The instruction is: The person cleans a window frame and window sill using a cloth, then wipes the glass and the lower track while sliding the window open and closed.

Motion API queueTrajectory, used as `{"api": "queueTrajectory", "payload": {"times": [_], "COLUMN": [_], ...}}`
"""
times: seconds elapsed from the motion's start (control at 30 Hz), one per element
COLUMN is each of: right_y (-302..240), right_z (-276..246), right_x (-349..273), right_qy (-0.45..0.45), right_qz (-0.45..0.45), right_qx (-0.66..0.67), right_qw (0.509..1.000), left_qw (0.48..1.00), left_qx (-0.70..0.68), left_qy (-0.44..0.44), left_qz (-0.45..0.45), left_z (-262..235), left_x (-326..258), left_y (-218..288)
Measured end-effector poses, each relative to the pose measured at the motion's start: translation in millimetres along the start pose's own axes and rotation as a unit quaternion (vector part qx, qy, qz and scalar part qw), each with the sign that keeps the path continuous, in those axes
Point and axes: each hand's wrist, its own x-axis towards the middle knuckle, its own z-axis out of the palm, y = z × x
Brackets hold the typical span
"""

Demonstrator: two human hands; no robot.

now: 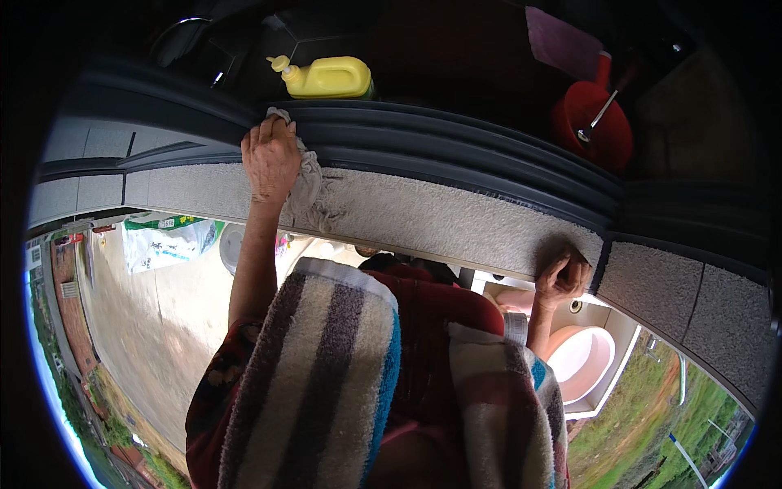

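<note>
My left hand is closed on a crumpled greyish-white rag. It presses the rag against the dark window frame, and the loose end hangs down over the rough light-grey ledge. Beyond that hand, inside the window, a yellow jug-shaped bottle with a pump top lies on its side in the picture. At the right, my right hand leans on the outer part of the ledge with its fingers curled in; nothing shows in them.
Inside at the far right are a red container with a metal-handled utensil and a pinkish cloth. Below the ledge on the right, a pink basin sits in a white sink. A striped towel hangs over my front. A white-and-green bag lies at left.
</note>
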Motion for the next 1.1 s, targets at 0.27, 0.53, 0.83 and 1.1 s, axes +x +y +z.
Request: {"api": "queueTrajectory", "payload": {"times": [0.27,0.53,0.83,1.1], "right_y": [-2.3,-1.7,-8.8,1.2], "right_z": [1.7,-3.5,-4.1,-3.6], "right_x": [3.7,3.1,6.7,3.5], "right_qy": [0.014,0.0,-0.001,-0.003], "right_qz": [0.001,-0.002,0.009,-0.003], "right_qx": [0.013,0.003,-0.005,-0.012], "right_qw": [1.0,1.0,1.0,1.0], "left_qw": [0.997,0.997,0.982,0.991], "left_qx": [-0.046,0.016,-0.058,-0.006], "left_qy": [0.058,-0.05,-0.064,-0.04], "left_qz": [0.011,0.058,0.166,0.125], "left_z": [18.1,-2.4,-10.3,-6.4], "left_x": [-6.8,-1.0,12.8,15.0], "left_y": [-22.6,-18.0,38.2,22.7]}}
